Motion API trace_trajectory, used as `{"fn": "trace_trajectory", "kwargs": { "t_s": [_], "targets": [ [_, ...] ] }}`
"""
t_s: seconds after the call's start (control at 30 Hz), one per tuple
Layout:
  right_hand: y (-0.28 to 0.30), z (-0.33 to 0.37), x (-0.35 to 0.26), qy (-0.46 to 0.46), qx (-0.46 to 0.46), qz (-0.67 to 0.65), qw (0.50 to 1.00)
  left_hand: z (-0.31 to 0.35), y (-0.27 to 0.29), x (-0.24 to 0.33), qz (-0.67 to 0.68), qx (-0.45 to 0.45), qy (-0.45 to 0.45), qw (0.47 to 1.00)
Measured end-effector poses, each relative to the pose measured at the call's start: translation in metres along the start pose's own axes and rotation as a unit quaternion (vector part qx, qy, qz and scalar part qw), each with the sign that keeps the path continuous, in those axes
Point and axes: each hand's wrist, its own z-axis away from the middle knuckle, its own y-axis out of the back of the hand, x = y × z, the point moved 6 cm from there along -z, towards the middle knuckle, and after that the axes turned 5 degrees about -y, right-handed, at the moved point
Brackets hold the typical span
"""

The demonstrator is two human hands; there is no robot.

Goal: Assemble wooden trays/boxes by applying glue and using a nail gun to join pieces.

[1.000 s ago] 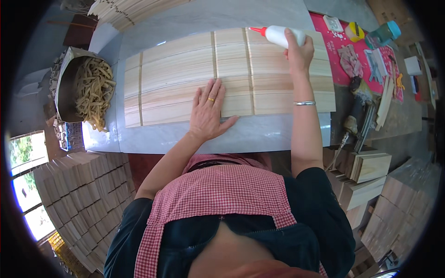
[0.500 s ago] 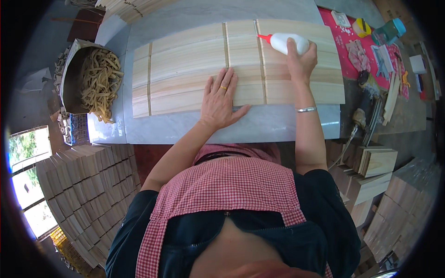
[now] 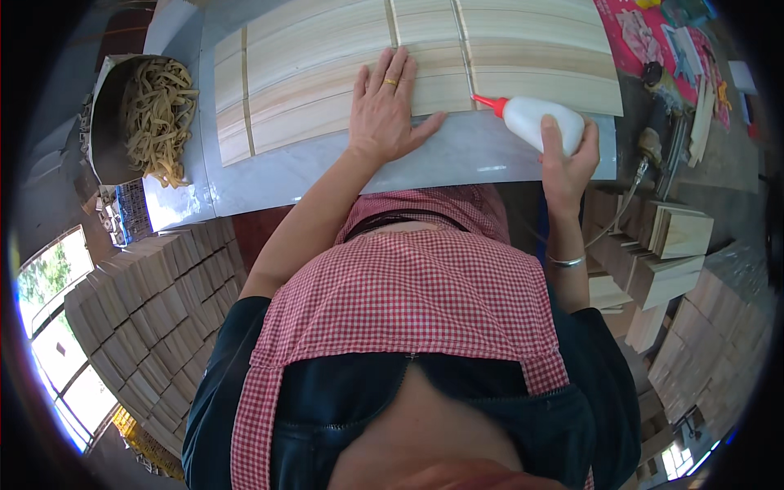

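A pale wooden panel (image 3: 318,73) lies across the table, with several grooves running from its far side to its near edge. My left hand (image 3: 385,110) rests flat on the panel's near part, fingers spread and a ring on one of them. My right hand (image 3: 567,155) is wrapped round a white squeeze glue bottle (image 3: 543,121) with a red nozzle. The nozzle tip points left and sits at the near end of the rightmost groove (image 3: 465,49), where a whitish line shows.
A container of tan rubber-like strips (image 3: 163,118) stands left on the grey table (image 3: 269,178). Wood pieces are stacked at lower left (image 3: 155,314) and lower right (image 3: 653,253). Tools and cloths lie on a red sheet (image 3: 612,24) at far right.
My right hand has drawn the glue bottle toward me, along the rightmost groove to the panel's near edge. My left hand stays flat on the panel. The view has shifted.
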Motion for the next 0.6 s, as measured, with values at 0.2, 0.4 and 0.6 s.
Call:
{"fn": "trace_trajectory", "kwargs": {
  "t_s": [0.2, 0.4, 0.6],
  "targets": [
    [0.011, -0.010, -0.016, -0.021, -0.056, 0.006, 0.998, 0.002, -0.002, -0.001, 0.001, -0.011, 0.006, 1.000],
    [-0.042, -0.050, -0.039, -0.068, -0.103, -0.136, 0.983, 0.001, -0.001, -0.005, 0.037, -0.032, 0.022, 0.999],
    [-0.153, -0.107, -0.069, -0.019, -0.091, -0.199, 0.976, 0.012, 0.025, -0.021, 0.106, -0.035, 0.039, 0.993]
  ]
}}
